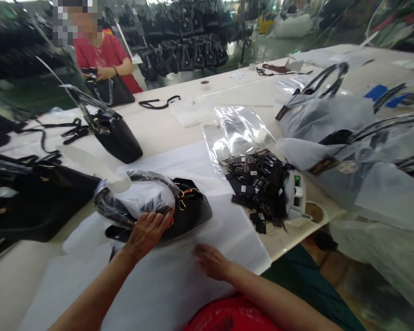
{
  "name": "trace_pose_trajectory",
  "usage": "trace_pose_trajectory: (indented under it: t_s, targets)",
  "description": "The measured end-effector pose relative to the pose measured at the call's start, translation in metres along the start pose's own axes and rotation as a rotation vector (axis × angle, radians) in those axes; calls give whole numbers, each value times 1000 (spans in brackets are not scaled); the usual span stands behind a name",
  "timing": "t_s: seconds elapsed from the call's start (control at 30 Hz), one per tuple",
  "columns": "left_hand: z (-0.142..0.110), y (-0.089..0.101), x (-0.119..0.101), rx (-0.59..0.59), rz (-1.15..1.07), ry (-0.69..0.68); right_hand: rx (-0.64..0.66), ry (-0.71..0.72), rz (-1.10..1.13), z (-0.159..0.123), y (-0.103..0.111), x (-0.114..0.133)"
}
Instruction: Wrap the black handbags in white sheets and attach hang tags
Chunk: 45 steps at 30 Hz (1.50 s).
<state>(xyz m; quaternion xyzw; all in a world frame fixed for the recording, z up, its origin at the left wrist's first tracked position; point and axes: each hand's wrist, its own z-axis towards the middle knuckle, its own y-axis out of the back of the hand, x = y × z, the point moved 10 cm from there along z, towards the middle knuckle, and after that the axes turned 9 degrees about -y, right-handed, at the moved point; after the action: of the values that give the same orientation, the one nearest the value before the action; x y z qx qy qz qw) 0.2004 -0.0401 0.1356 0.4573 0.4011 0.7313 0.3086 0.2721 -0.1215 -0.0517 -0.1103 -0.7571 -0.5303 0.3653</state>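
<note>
A black handbag (pixel 193 209) with gold hardware lies on its side on a large white sheet (pixel 231 230). Its handles (pixel 145 174) are wrapped in clear film, and white stuffing (pixel 148 195) shows near its opening. My left hand (pixel 150 232) is closed over the bag's near edge, fingers together; the thumb is hidden. Just in front of the bag, my right hand (pixel 210 262) is low over the sheet, apart from the bag. Motion blurs its fingers, and I cannot make out anything in them.
Black tags (pixel 258 184) are heaped by a white tape dispenser (pixel 296 195). Clear plastic sheets (pixel 239 126) lie behind them. Wrapped bags (pixel 327 115) crowd the right; black handbags (pixel 119 138) stand left. Across the table, a person in red (pixel 105 53) handles another bag.
</note>
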Motion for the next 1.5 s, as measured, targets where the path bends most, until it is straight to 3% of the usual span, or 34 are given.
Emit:
trace_pose_trajectory:
  t_s: [0.1,0.23,0.4,0.67,0.73,0.8,0.9,0.97,1.03,1.1,1.2,1.3,1.4,1.5]
  targets:
    - [-3,-1,0,27,-25,10,76,-92,37,57,-27,20]
    - [-3,0,7,13,-47,47,37,-178,53,96,-31,18]
    - [2,9,21,-81,-40,85,45,-211,55,97,-19,11]
    - [1,0,19,-108,8,40,15,-253,43,89,13,5]
    - [1,-1,19,-103,29,18,2,-243,44,66,24,-2]
    - [1,-1,19,-110,52,5,-75,-229,58,25,43,-18]
    - [1,0,19,-136,47,-13,-461,-271,126,-71,98,-69]
    - [0,-2,21,-149,21,-7,-737,-466,102,-146,138,-124]
    - [-3,-5,24,-147,-2,18,-1005,-764,-29,-220,179,-177]
    - [-6,-10,26,-133,-19,30,-1047,-1026,-183,-261,211,-218]
    - [-9,-14,27,-118,-24,37,-853,-1284,-308,-268,240,-265]
    - [-5,-13,30,-120,-30,81,-677,-1358,-308,-250,251,-294]
    - [3,-4,26,-121,8,71,-666,-1361,-282,-246,257,-303]
    - [11,2,20,-87,74,45,-774,-1372,-297,-265,261,-294]
